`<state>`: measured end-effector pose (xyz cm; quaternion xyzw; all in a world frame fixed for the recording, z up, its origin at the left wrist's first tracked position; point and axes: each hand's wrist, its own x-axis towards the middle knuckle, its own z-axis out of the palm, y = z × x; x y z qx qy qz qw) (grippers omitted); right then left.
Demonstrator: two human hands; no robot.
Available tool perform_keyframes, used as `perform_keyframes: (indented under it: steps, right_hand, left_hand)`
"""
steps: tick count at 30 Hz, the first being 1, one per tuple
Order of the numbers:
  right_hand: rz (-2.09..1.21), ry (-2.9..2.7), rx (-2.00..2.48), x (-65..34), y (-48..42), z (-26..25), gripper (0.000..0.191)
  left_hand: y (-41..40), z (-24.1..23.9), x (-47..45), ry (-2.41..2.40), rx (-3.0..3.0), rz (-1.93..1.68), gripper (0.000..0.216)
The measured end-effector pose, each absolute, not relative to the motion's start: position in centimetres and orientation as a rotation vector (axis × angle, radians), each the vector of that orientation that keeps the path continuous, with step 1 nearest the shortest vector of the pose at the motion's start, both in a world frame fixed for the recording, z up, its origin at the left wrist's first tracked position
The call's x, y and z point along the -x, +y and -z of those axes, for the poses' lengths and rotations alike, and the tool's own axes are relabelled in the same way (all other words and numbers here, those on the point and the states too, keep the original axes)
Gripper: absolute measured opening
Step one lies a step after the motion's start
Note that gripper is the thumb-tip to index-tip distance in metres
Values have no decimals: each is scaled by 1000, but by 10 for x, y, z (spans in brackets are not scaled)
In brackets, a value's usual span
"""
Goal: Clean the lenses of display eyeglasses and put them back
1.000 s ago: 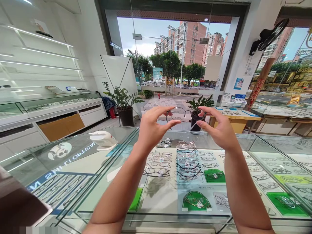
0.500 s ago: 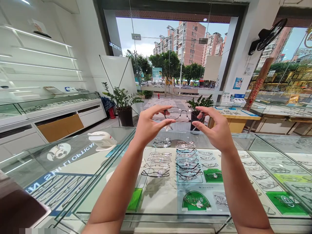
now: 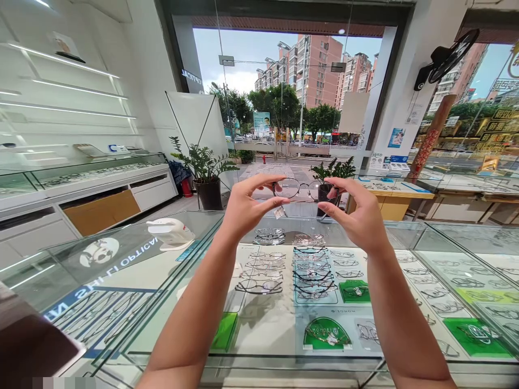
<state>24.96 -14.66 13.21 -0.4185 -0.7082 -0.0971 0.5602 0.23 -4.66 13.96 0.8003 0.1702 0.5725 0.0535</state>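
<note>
Looks like the holding-up step: left hand [image 3: 251, 204] and right hand [image 3: 357, 208] have fingers pinching opposite ends of the glasses [image 3: 304, 185], aloft above the glass counter [image 3: 263, 337]; next move calls for light, even pressure.

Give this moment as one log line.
left hand: holds dark round thin-rimmed eyeglasses; right hand: holds their other end; below: clear-glass display case

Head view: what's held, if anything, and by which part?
Glasses, held up by opposite sides of the frame: left hand at one side, right hand at the other.
</note>
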Motion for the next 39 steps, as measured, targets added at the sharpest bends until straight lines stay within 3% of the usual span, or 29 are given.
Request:
perform_keyframes:
  steps: [19, 27, 39]
  right_hand:
    - [148, -1699, 1024, -258, -148, -134, 47]
    - [304, -1690, 900, -255, -143, -130, 49]
    - [444, -1631, 927, -249, -140, -125, 48]
  left_hand:
    - [-62, -140, -5, 520, -2520, -1869, 51]
    - [-44, -130, -4, 552, -2616, -2173, 50]
    - [-53, -131, -22, 559, -2406, -1989, 51]
